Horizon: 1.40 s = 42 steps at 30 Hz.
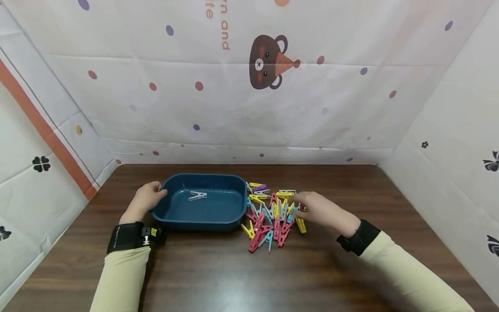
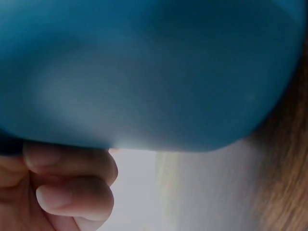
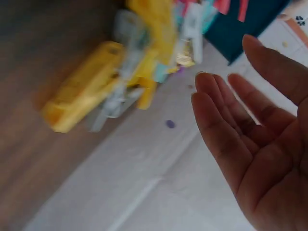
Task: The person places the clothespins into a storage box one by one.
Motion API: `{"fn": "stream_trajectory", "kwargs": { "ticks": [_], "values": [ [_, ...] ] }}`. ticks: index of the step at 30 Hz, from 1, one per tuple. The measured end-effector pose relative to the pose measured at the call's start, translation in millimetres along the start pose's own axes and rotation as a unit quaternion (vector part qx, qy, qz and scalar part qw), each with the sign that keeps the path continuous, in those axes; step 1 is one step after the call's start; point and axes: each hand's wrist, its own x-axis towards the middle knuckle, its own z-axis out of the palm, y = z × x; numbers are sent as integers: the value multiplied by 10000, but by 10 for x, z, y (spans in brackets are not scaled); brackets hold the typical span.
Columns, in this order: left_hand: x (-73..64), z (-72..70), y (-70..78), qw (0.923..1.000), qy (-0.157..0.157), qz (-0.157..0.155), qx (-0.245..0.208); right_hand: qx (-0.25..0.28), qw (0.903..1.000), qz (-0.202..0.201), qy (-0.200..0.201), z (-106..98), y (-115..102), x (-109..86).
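A blue plastic tray [image 1: 230, 208] stands on the table, with one grey-white clothespin [image 1: 197, 196] lying on its floor. My left hand [image 1: 147, 200] grips the tray's left rim; in the left wrist view, curled fingers [image 2: 77, 195] show against its wall. To the right of the tray lies a loose heap of clothespins [image 1: 277, 225] in pink, yellow, light blue, grey and purple. Over the heap's right side is my right hand [image 1: 325, 211]. In the right wrist view its fingers [image 3: 219, 127] are spread and relaxed with nothing between them. A yellow clothespin [image 3: 82, 89] lies nearby, blurred.
The brown wooden table [image 1: 218, 268] extends in front of the tray and to the right of the heap. A white printed sheet [image 1: 335, 108] hangs behind the table's back edge and along both sides. Each wrist wears a black strap [image 1: 359, 237].
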Motion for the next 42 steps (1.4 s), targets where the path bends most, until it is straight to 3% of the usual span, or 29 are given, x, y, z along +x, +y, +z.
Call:
{"fn": "stream_trajectory", "kwargs": {
  "ticks": [9, 17, 24, 32, 42],
  "values": [
    [-21, -53, -20, 9999, 111, 16, 53, 888, 9920, 900, -63, 172, 182, -66],
    [-39, -67, 0, 9998, 79, 192, 12, 1499, 9820, 1149, -67, 273, 216, -69],
    [-33, -41, 2, 9998, 39, 207, -47, 1764, 9699, 1662, -253, 238, 209, -132],
    [-32, 3, -9, 9997, 34, 217, -102, 1788, 9664, 1792, -438, 145, 225, -216],
    [-26, 10, -36, 9998, 32, 149, -134, 1452, 9742, 1507, -843, -77, 223, -223]
  ]
}}
